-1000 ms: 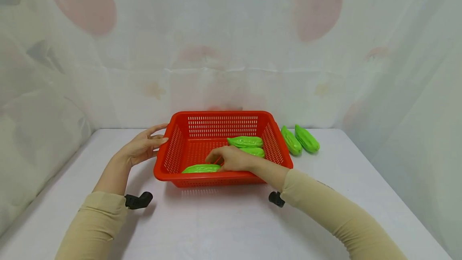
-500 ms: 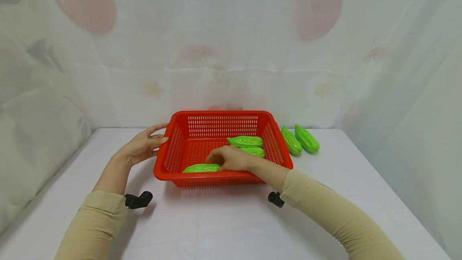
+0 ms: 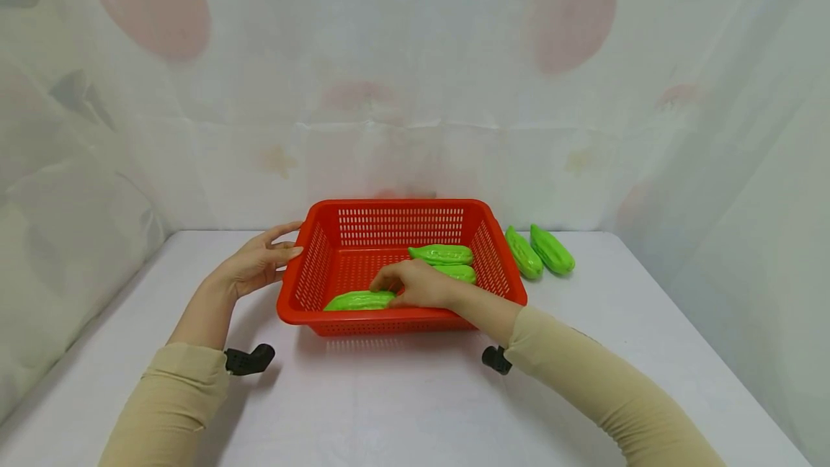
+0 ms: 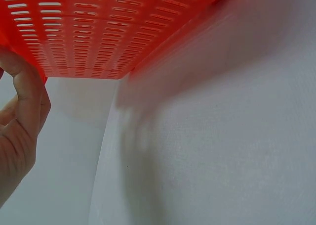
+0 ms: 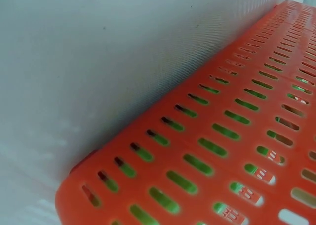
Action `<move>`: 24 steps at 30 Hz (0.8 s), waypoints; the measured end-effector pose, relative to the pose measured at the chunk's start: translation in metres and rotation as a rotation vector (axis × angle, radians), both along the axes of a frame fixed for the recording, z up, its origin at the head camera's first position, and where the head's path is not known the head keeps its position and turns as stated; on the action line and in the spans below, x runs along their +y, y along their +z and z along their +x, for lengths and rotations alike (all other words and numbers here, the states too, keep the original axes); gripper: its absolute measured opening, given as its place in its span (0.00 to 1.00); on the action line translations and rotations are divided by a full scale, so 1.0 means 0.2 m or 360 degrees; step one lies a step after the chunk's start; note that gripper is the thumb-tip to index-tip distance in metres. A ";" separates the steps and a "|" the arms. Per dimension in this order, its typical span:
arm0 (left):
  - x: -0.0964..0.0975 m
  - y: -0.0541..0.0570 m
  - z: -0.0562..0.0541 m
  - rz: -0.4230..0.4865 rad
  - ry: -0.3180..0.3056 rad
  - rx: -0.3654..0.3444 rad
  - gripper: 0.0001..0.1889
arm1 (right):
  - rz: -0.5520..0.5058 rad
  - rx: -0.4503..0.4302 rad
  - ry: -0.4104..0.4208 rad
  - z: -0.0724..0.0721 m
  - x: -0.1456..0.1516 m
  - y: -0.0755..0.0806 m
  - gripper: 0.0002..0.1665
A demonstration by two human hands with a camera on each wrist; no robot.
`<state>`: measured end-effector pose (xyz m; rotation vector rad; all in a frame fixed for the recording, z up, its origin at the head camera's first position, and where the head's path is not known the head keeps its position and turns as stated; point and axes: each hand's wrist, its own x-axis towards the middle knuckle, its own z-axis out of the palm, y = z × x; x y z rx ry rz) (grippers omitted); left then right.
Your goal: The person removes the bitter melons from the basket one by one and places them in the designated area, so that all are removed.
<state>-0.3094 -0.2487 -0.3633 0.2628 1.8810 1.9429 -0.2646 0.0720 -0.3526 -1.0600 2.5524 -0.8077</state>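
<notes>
A red plastic basket [image 3: 402, 316] with slotted walls stands on the table. My left hand [image 3: 256, 265] holds its left rim, fingers and thumb bent at the edge; the left wrist view shows that hand [image 4: 22, 106] beside the slotted wall [image 4: 89, 42]. Inside the basket my right hand [image 3: 418, 285] grips the right end of a green ridged bitter melon [image 3: 358, 300] near the front wall, which hides its underside. Behind the hand lie two more bitter melons, one farther back [image 3: 441, 254] and one partly covered [image 3: 462, 274]. Green shows through the basket's slots [image 5: 212, 147] in the right wrist view.
Right of the basket, two bitter melons, one nearer the basket [image 3: 524, 254] and one farther right [image 3: 552, 249], lie on the white tablecloth [image 3: 389, 402]. A patterned white curtain [image 3: 402, 92] hangs behind the table and along both sides.
The bitter melon at my right hand has shifted up slightly, showing more above the front rim. My left hand and the basket have stayed in place.
</notes>
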 end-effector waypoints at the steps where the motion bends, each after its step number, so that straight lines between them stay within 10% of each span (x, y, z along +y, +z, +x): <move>1: 0.00 0.00 0.00 -0.0006 -0.0001 0.0002 0.39 | -0.0015 -0.0003 -0.0004 0.00 0.00 0.00 0.21; 24: 0.00 0.00 0.00 -0.0050 -0.0002 0.0014 0.39 | -0.0344 0.0040 -0.0330 0.03 0.00 0.02 0.23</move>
